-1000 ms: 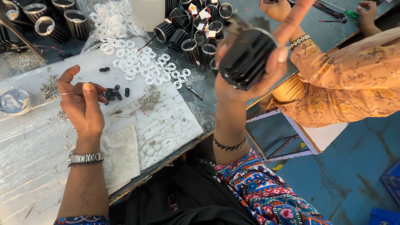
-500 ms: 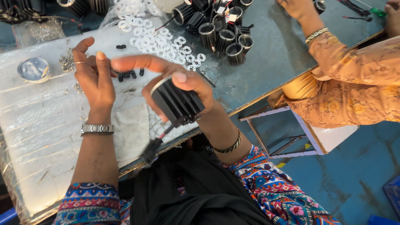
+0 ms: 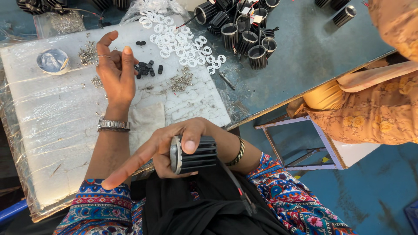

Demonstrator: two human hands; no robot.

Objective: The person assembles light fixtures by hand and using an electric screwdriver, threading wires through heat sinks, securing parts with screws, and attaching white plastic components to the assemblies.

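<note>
- left hand [image 3: 115, 72]: thin ring, metal-link watch at wrist
- right hand [image 3: 167, 150]: dark bangle at wrist
- sleeves: multicolour patterned, blue-red
- black cloth at 6 o'clock

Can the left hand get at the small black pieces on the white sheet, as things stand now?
Probably yes. The left hand is raised just beside the small black pieces on the white sheet, its fingers are loosely curled with nothing visibly held, and nothing lies between them.
</note>
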